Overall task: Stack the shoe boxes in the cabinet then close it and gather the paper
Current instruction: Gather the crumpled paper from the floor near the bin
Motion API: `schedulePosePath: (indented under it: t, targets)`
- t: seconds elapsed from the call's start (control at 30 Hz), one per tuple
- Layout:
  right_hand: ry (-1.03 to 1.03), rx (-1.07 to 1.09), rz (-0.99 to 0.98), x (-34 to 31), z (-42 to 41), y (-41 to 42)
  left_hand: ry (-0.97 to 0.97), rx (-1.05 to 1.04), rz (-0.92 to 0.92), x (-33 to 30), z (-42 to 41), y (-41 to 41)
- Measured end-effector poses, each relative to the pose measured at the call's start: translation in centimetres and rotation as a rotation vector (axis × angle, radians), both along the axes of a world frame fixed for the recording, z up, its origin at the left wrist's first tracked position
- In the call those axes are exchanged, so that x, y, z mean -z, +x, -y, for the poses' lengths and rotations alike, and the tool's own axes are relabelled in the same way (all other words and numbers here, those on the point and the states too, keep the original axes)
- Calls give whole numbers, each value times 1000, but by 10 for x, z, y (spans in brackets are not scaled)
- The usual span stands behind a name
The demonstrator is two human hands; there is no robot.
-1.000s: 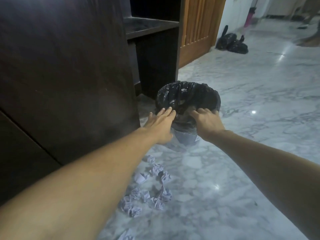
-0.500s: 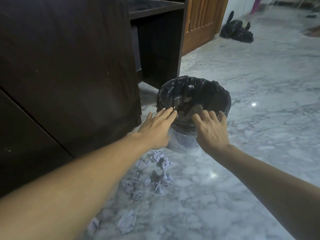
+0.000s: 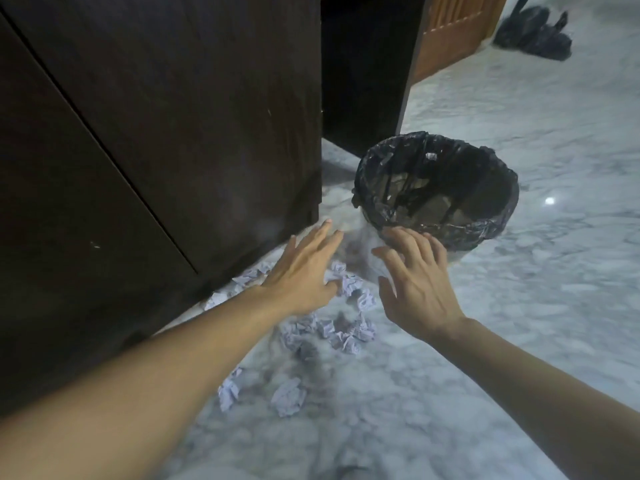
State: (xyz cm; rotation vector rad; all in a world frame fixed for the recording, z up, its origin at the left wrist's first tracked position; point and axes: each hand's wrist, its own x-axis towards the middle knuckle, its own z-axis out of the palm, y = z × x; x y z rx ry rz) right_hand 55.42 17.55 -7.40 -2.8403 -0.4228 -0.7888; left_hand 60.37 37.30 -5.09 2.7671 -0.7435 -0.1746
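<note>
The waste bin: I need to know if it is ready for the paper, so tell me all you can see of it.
The waste bin is round and pale-walled, lined with a glossy black plastic bag folded over its rim. It stands on the marble floor, mouth open, beside the dark cabinet. A small pale scrap lies inside; the rest is too dark to tell. The right hand reaches its near wall with straight fingers; contact is unclear.

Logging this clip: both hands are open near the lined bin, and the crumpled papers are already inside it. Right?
Not quite. The head view shows the papers lying on the floor beside the cabinet, not in the bin. Both the left hand and right hand are open.
</note>
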Motion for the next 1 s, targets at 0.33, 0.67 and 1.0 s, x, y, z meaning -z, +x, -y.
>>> schedulePosePath:
  t: [0.33,0.67,1.0]
  targets:
    - [138,-33,-714,76,-20,-19,-85,-356,-257,97,-101,-106]
    - [163,9,-878,113,-38,-25,-3,-587,-294,155,-125,-136]
    - [-43,-84,-871,139,-79,-38,-30,-655,-130,175,-129,-136]
